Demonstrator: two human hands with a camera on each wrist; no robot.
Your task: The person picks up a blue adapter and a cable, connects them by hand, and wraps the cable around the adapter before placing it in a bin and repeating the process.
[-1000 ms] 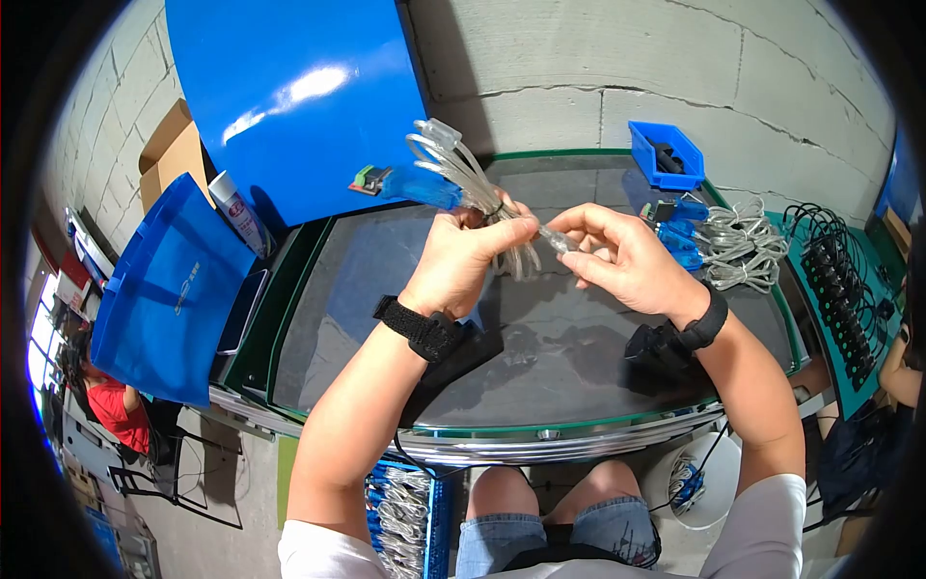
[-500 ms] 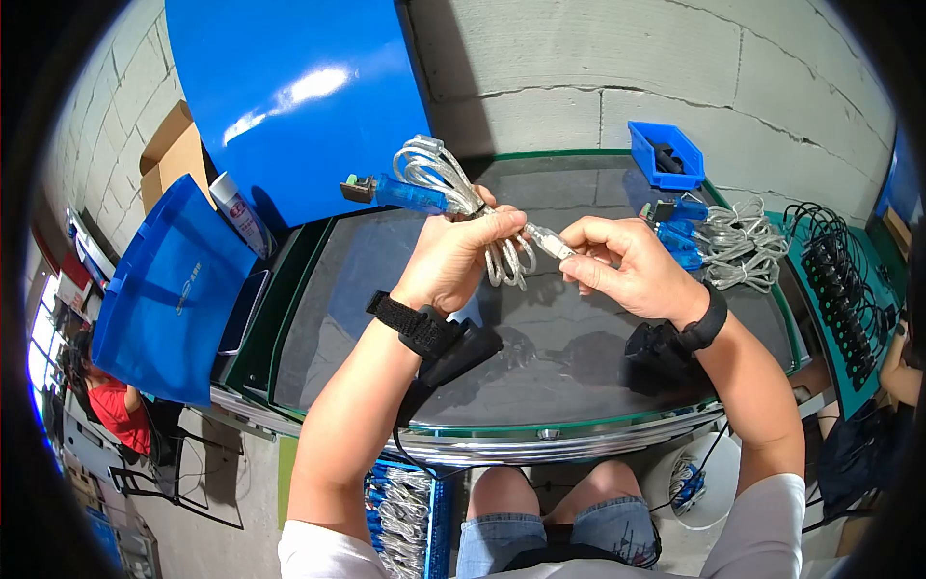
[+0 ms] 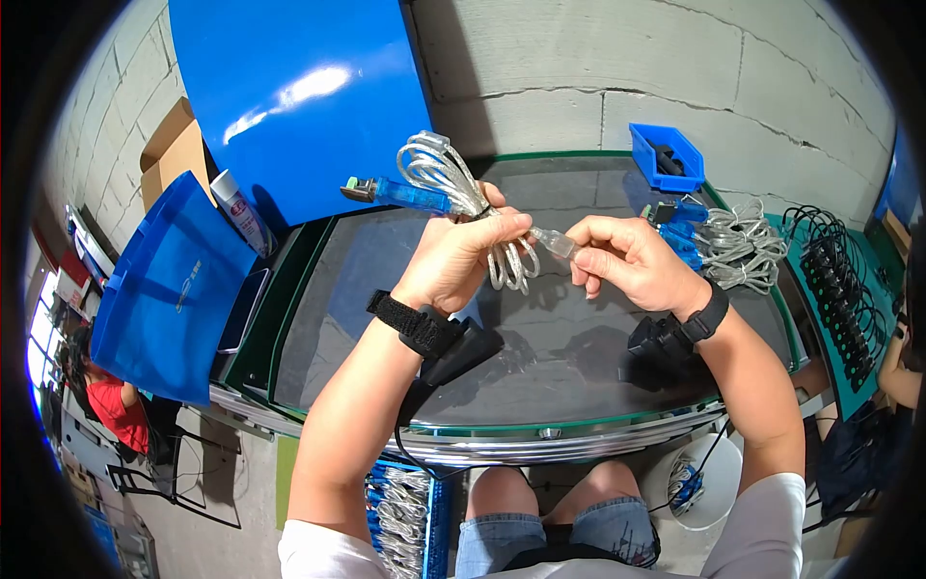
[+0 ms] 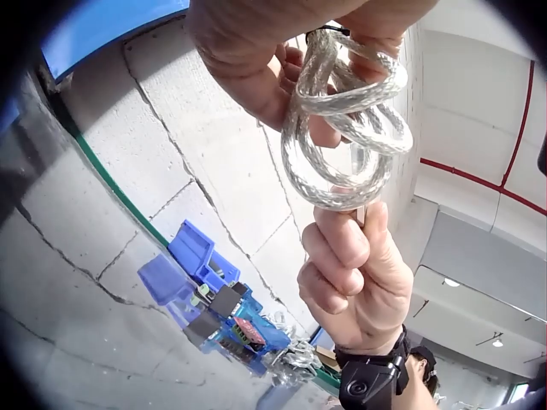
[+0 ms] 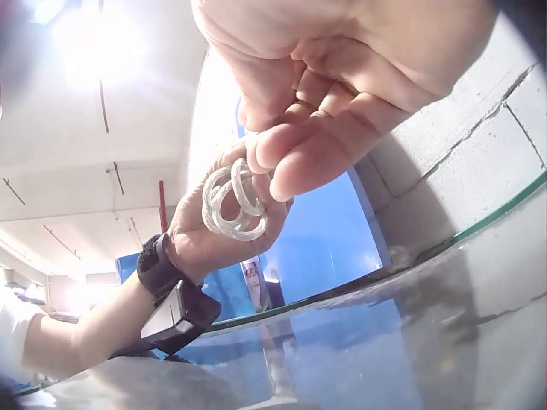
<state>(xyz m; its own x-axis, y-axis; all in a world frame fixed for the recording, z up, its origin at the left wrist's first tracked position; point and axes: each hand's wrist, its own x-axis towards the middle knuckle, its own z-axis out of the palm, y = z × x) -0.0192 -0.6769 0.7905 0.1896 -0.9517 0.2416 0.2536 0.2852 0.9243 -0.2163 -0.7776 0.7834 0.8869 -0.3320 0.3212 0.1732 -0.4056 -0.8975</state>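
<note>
In the head view my left hand (image 3: 453,256) grips a coiled, clear-jacketed silvery cable (image 3: 439,169) round its middle, where a dark tie binds it. A translucent blue connector housing (image 3: 415,196) with a metal end and a green block sticks out to the left. The thumb and fingers of my right hand (image 3: 641,268) pinch the cable's other end, a clear plug (image 3: 555,242). The left wrist view shows the cable loops (image 4: 333,192) hanging below the left hand; in the right wrist view, the right fingers partly cover the loops (image 5: 224,209), and the plug is hidden.
More cables (image 3: 748,246) with blue connectors lie at the table's right, below a small blue bin (image 3: 683,172). Black cables (image 3: 839,299) line a green board beyond. A spray can (image 3: 239,214) stands left; a blue crate (image 3: 439,521) and white bucket (image 3: 725,463) sit below the table edge.
The coil and blue connector have tilted and shifted slightly left and down since the first frame. The plug has turned between the right fingers, its pale flat face showing half a second ago.
</note>
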